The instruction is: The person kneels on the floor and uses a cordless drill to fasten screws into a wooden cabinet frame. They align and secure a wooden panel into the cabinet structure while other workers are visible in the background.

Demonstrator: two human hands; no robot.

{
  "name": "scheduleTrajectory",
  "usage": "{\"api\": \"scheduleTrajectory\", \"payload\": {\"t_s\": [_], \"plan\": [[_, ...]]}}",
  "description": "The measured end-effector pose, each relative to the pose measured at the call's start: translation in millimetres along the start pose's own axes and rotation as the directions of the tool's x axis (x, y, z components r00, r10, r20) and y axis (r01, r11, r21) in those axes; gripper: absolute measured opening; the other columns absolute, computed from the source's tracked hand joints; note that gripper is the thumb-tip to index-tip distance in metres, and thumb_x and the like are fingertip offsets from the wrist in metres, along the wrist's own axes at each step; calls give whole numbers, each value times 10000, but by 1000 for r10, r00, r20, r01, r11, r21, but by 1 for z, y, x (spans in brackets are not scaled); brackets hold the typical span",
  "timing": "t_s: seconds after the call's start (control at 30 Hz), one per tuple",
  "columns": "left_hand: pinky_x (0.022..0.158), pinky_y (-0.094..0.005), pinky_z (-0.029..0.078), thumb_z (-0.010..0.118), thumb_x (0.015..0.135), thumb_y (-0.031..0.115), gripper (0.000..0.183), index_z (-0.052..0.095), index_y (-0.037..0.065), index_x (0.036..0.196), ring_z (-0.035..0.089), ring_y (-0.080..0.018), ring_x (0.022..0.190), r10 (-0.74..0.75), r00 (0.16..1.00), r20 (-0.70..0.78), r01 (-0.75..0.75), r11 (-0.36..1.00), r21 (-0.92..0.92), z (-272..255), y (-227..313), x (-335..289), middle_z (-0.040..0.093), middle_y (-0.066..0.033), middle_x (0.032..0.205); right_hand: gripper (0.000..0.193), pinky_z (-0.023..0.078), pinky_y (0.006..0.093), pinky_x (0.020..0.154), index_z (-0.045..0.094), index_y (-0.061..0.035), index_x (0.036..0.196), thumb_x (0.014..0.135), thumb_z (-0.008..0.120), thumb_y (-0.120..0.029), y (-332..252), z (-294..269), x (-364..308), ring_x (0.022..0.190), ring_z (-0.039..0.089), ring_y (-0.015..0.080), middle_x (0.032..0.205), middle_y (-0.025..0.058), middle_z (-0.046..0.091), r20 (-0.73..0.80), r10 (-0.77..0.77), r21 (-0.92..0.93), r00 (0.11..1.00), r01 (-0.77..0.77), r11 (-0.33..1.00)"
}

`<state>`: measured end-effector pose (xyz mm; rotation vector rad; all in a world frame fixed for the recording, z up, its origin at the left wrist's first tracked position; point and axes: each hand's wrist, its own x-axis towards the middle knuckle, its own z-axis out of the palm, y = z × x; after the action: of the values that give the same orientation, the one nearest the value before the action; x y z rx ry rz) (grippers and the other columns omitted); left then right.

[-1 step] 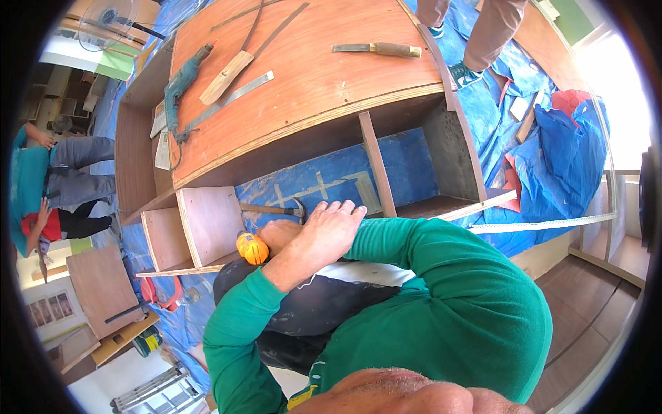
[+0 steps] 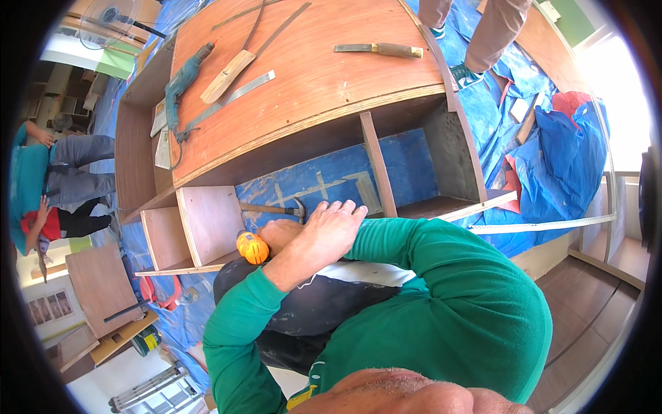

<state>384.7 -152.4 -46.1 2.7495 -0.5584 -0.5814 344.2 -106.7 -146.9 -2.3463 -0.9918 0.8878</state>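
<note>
My left hand [image 2: 334,231] lies across my right wrist, its fingers extended over the green sleeve. Most of my right hand [image 2: 277,233] is hidden under the left, beside my bent knee. A yellow-orange tape measure [image 2: 252,248] sits against my right hand and appears gripped by it, though the fingers are mostly covered. Just beyond the hands, a claw hammer [image 2: 272,208] with a wooden handle rests inside the open bay of a cabinet frame [image 2: 303,117] lying on its side.
On the cabinet's reddish plywood face lie a teal power drill [image 2: 181,86], a wooden-handled saw [image 2: 227,77], a metal ruler [image 2: 241,91] and a chisel [image 2: 379,50]. Blue tarpaulin [image 2: 565,165] covers the floor. Other people stand at far left [image 2: 65,165] and far right [image 2: 493,34].
</note>
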Motion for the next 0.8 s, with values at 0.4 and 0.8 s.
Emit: {"api": "scheduleTrajectory", "payload": {"t_s": [0.4, 0.8], "plan": [[975, -531, 524, 579, 960, 100, 267, 638, 31, 1211, 689, -334, 1084, -18, 1000, -9, 18, 1000, 14, 1, -2, -2, 671, -152, 1118, 88, 606, 504, 689, 767, -119, 870, 789, 798, -135, -10, -65, -29, 855, 778, 347, 871, 135, 788, 7, -53, 13, 999, 52, 999], [976, -530, 523, 580, 969, 103, 250, 644, 30, 1199, 692, -332, 1092, -27, 1000, 5, 27, 1000, 16, 1, -3, -3, 678, -150, 1129, 117, 608, 502, 692, 769, -116, 897, 786, 799, -134, -2, -28, -10, 867, 776, 354, 875, 140, 785, 27, -10, 20, 1000, 9, 1000]]}}
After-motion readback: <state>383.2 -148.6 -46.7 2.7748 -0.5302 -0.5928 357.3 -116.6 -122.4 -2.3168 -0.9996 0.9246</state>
